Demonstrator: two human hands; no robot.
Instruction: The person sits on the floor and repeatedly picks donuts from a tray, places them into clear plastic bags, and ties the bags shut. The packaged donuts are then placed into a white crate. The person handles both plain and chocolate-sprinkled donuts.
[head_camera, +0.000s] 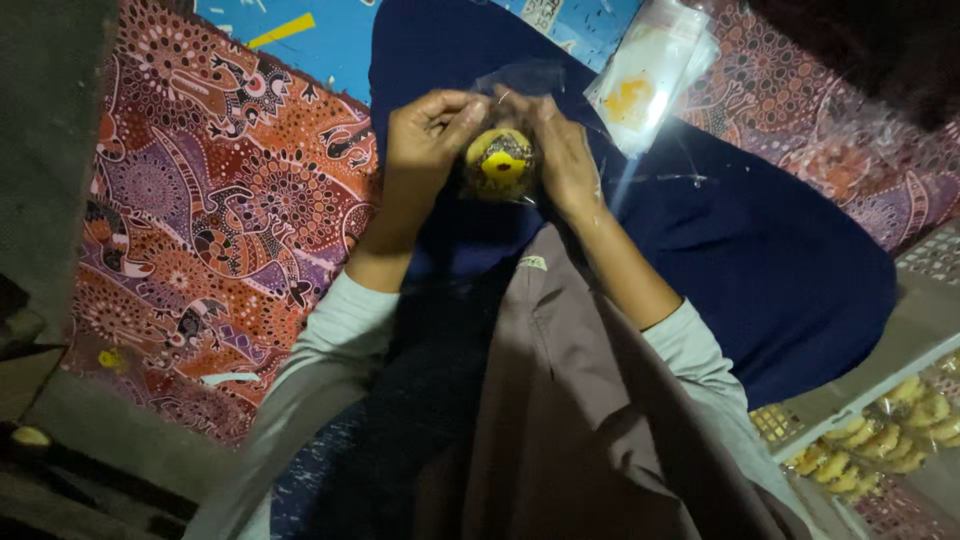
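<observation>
Both arms reached forward over the lap, bent a little at the elbows, in pale grey sleeves. The left hand (425, 130) and the right hand (562, 150) came together, fingers curled tight and pinching a small clear bag (500, 160) between them. The bag looked thin, shiny and crinkly, and it held round yellow snacks with a dark label on it. It sat above a dark blue cloth (760, 260), which looked soft and smooth. A flat clear packet (648, 75) lay just beyond the right hand. A bumpy-patterned red mat (220, 200) lay to the left.
</observation>
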